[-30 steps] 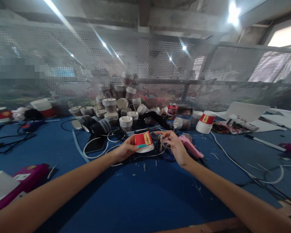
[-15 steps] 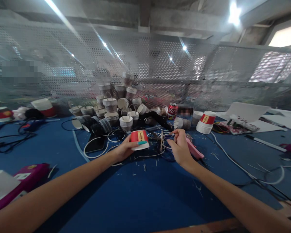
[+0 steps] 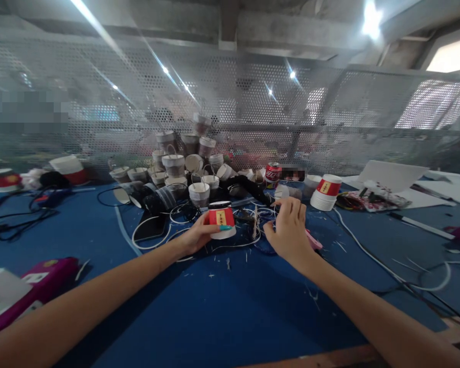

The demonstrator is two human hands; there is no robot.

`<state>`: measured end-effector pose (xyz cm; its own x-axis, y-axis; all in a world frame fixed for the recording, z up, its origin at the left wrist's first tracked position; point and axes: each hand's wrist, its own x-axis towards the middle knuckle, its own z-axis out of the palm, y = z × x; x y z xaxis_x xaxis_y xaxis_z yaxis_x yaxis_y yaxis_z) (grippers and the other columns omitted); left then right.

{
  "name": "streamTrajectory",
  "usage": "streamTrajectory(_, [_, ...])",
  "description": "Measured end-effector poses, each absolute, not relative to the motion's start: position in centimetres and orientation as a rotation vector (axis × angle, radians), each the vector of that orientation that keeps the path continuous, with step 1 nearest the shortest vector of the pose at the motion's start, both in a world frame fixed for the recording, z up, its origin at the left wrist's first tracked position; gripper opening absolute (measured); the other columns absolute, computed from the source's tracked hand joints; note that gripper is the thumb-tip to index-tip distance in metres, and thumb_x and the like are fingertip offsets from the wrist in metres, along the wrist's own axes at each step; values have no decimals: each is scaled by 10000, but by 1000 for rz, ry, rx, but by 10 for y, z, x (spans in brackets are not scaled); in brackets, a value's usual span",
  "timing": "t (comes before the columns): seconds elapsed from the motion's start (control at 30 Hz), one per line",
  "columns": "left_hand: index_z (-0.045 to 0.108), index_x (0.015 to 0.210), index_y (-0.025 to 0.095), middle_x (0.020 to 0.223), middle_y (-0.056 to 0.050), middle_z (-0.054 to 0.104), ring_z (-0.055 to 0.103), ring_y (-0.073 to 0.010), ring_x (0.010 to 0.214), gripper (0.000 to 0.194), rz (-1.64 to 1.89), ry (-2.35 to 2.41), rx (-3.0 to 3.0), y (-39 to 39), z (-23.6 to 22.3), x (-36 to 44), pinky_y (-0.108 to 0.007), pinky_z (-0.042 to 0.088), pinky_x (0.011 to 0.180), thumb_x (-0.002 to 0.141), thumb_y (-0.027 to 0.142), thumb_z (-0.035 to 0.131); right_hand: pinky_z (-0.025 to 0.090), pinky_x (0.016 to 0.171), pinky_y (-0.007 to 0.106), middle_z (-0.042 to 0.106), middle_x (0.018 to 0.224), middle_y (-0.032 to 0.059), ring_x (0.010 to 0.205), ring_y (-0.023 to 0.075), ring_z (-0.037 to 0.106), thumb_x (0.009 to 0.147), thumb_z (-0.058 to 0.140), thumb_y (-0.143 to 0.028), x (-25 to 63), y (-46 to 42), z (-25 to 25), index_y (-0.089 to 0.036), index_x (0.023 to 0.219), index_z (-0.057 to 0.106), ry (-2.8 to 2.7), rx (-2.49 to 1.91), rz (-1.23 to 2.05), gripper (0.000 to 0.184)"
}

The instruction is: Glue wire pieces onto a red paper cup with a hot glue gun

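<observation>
My left hand [image 3: 200, 233] grips a red and white paper cup [image 3: 217, 221] with a gold label, its thumb across the front. A dark band shows round the cup's top edge. To the right, my right hand [image 3: 289, 227] is raised with its fingers curved and apart from the thumb, and I see nothing between them. Beneath and beside it lies a pink tool [image 3: 313, 240], mostly hidden by the hand. Between the hands is a tangle of white cords [image 3: 255, 225] on the blue table [image 3: 214, 301].
Behind the hands rises a pile of small grey-and-white cups [image 3: 174, 166]. A red drink can [image 3: 272, 174] and a stack of red and white cups [image 3: 325, 193] stand at the back. A black phone [image 3: 150, 227] lies left, a purple device [image 3: 49, 278] nearer.
The cup in my left hand has tipped, so its dark-banded top now shows. My right hand has turned, its fingers opening, and covers more of the pink tool.
</observation>
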<state>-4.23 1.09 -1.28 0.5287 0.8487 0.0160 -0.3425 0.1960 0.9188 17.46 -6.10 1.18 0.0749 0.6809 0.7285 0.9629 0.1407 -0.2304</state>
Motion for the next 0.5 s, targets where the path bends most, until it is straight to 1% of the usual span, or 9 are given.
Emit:
streamTrajectory(0.1, [565,978,147,872,-51,690,645,-203,784,513,913,589,1083,10,-14,-43,-349,465,806,502,127,758,325,821,589,427,1068,240,1044,410,365,603,563,-190,184,-59,5,-101,967,438,-1547,-1717,-536,395])
streamTrajectory(0.17, [553,982,152,875,-53,688,645,-205,786,550,905,599,1103,10,-14,-43,-348,466,802,478,123,771,283,807,656,456,1039,279,1052,477,359,535,645,-207,195,-56,-2,-93,925,479,-1509,-1816,-524,439])
streamTrajectory(0.23, [543,990,154,882,-53,686,644,-202,792,586,907,616,1116,9,-13,-42,-339,469,796,455,118,778,279,759,685,486,983,302,1016,516,390,475,699,-209,207,-51,-10,-81,890,512,-1488,-1994,-434,472])
streamTrajectory(0.3, [536,1003,155,893,-51,684,641,-201,811,596,914,623,1125,8,-12,-42,-339,466,802,459,111,774,332,698,648,502,944,314,978,514,445,504,690,-207,217,-44,-14,-71,883,522,-1469,-2180,-270,436])
streamTrajectory(0.4, [538,1009,146,911,-61,680,635,-210,842,565,912,600,1151,7,-9,-41,-363,446,832,490,90,754,364,677,606,500,949,326,952,488,492,572,648,-201,229,-34,-14,-69,860,542,-1379,-2326,-143,334])
streamTrajectory(0.43, [541,1007,141,911,-65,680,633,-212,845,549,912,592,1156,7,-8,-41,-372,438,841,501,83,748,368,675,602,500,943,318,939,478,501,584,638,-204,231,-32,-12,-76,838,550,-1364,-2320,-144,298])
streamTrajectory(0.5, [549,1002,139,904,-68,682,631,-211,837,522,921,585,1153,6,-7,-40,-384,426,851,519,73,737,382,667,591,504,905,273,906,444,514,610,617,-218,232,-32,-6,-99,786,562,-1393,-2208,-191,220])
